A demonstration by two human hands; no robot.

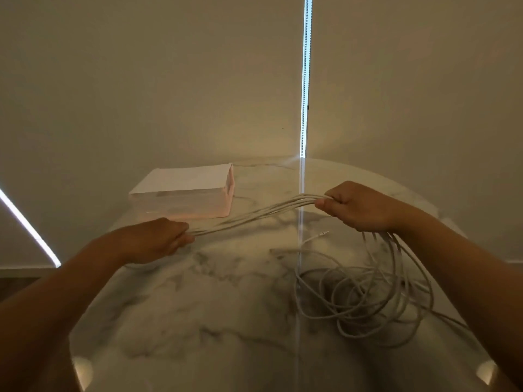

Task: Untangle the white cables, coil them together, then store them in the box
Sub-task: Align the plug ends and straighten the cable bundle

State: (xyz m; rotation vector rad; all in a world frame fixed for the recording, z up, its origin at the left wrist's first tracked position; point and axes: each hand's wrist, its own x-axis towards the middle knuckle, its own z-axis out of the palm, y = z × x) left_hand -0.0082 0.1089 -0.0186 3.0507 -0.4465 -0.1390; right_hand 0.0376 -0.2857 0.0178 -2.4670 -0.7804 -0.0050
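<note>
White cables (254,217) stretched between hands; box (184,193) behind.

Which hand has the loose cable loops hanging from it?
The right hand; thin white cables drop from it in loops onto the marble table, while the left hand grips only the taut stretch.

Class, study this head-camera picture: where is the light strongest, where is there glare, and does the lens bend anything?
Head view: dim, warm light overall; brightest at the slit between the blinds, mirrored as a streak down the marble table; glare patches at its near corners; the table's far edge bows from wide-angle distortion; the white cables look slightly soft.
</note>
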